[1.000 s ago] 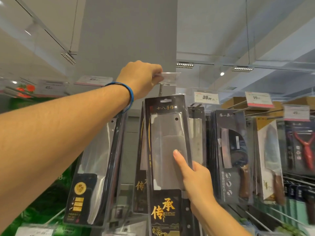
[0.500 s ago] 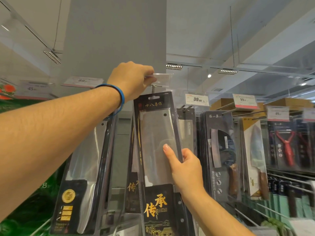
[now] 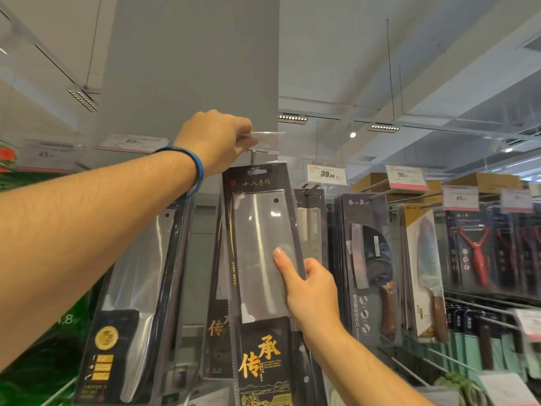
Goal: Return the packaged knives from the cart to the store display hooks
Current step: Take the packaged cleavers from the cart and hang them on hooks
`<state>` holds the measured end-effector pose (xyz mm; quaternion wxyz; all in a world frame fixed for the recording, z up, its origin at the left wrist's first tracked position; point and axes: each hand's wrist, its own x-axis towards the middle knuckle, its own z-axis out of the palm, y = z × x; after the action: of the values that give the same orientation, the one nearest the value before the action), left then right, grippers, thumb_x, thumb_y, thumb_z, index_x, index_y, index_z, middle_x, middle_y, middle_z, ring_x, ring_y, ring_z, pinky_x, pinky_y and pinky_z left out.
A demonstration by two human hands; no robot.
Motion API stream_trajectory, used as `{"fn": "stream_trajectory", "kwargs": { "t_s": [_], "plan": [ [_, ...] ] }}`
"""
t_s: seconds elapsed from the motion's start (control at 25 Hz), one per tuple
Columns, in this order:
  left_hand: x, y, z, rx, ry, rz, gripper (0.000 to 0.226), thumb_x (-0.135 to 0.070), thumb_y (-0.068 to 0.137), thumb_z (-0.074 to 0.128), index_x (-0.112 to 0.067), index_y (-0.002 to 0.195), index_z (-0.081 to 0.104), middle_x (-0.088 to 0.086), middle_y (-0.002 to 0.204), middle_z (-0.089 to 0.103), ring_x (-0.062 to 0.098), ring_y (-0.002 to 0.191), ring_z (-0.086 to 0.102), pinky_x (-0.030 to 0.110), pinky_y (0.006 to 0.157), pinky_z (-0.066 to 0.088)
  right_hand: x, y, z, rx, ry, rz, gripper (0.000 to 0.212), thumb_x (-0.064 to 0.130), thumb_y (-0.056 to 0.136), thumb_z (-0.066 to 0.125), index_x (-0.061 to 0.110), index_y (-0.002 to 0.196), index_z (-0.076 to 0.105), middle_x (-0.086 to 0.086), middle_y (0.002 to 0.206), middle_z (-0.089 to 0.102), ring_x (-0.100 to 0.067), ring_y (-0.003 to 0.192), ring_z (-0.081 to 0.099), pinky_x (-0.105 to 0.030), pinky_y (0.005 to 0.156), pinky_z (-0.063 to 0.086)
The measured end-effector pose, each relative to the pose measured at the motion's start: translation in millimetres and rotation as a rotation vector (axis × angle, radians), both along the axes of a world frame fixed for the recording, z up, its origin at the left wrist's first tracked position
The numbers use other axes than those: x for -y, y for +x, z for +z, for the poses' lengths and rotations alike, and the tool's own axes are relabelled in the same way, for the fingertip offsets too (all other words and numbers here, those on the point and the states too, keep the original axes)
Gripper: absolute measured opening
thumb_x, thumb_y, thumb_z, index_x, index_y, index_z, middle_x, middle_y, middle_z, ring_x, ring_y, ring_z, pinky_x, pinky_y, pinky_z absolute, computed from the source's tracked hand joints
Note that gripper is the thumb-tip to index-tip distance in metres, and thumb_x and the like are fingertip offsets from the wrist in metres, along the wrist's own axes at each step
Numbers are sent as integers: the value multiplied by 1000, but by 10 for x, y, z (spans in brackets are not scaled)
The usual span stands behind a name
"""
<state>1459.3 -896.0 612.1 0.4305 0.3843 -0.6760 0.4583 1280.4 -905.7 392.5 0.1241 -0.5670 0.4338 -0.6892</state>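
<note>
A packaged cleaver (image 3: 257, 244) in a black card with gold characters stands upright in front of the display. My right hand (image 3: 310, 291) grips its right edge, thumb pressed on the clear blister over the blade. The card's hang slot sits just below the display hook (image 3: 254, 155). My left hand (image 3: 216, 142), with a blue wristband, is raised and pinches the clear price tag holder (image 3: 268, 139) at the hook's tip, tipped up. More packs of the same cleaver hang behind the held one.
Another packaged cleaver (image 3: 137, 303) hangs at the left under my forearm. To the right hang several knife packs (image 3: 371, 268) and red peelers (image 3: 477, 253) on hooks with price tags (image 3: 326, 174). A grey pillar (image 3: 190, 60) rises behind the display.
The view has shifted slightly. Both hands keep their grips; the packaged cleaver stays at about the same height below the hook.
</note>
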Motion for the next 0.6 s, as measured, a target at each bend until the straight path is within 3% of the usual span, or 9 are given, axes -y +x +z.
{"fn": "stream_trajectory", "kwargs": {
  "t_s": [0.08, 0.24, 0.44, 0.52, 0.6],
  "plan": [
    [-1, 6, 4, 5, 0, -5, 33, -46, 102, 44, -18, 103, 62, 5, 87, 66, 25, 73, 53, 31, 63, 36, -13, -5, 12, 12, 4, -11, 79, 85, 71, 54, 7, 82, 57, -1, 75, 56, -14, 67, 52, -37, 66, 48],
    [6, 32, 13, 14, 2, -21, 34, -46, 102, 44, -18, 102, 62, 2, 81, 60, 26, 73, 52, 31, 64, 36, 45, 21, -17, 21, 0, -21, 84, 82, 74, 57, -1, 84, 53, -16, 77, 55, -22, 65, 53, -34, 62, 38],
    [23, 45, 45, 31, 2, -21, 33, -48, 102, 44, -20, 98, 62, 3, 81, 61, 30, 74, 53, 31, 64, 38, -2, 143, -2, -73, -59, -55, 69, 84, 71, 57, 18, 67, 37, 14, 56, 33, -6, 53, 31, -30, 54, 29],
    [26, 38, 53, 27, 9, -31, 33, -48, 102, 44, -21, 98, 63, 2, 80, 59, 29, 74, 52, 31, 64, 37, -26, 190, -53, -175, -46, -85, 66, 80, 74, 62, 22, 65, 32, 13, 50, 32, -8, 49, 30, -25, 50, 25],
    [27, 42, 48, 24, 4, -35, 33, -47, 102, 44, -20, 100, 63, 0, 79, 57, 27, 74, 52, 31, 64, 37, -41, 227, -186, -220, -6, -129, 65, 79, 75, 63, 23, 64, 31, 10, 49, 32, -9, 49, 28, -29, 52, 25]
  ]
}}
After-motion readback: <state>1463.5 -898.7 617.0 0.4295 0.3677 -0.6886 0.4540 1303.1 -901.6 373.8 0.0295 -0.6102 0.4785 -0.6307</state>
